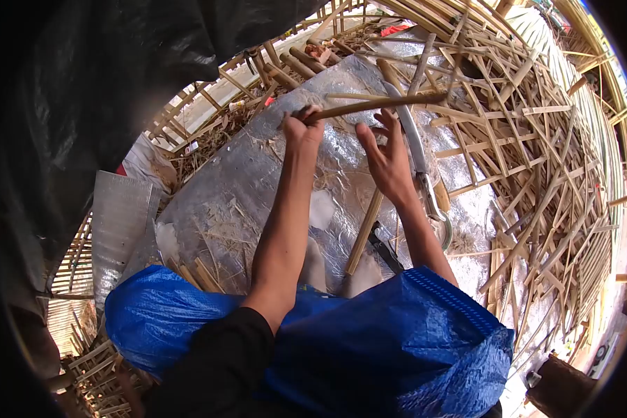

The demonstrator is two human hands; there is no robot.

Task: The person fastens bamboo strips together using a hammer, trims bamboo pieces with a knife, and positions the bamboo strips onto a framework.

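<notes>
My left hand (304,127) is closed round one end of a brown bamboo strip (376,106), which runs to the right above the silvery sheet. Just below the strip is my right hand (390,159), its thumb and fingers apart, with nothing gripped. Beside that hand, on its right, lies a curved grey metal tool (412,136). Between my forearms a flat bamboo piece (364,233) slants over the sheet, near a black-handled tool (385,249). Blue plastic covering (390,334) lies over my lap.
Many split bamboo strips (529,146) are piled at the right. The silvery sheet (223,188) carries shavings. A grey metal panel (120,219) stands at the left, under black plastic (70,104). Cut bamboo poles (297,66) lie at the top. A brown block (559,385) sits at the lower right.
</notes>
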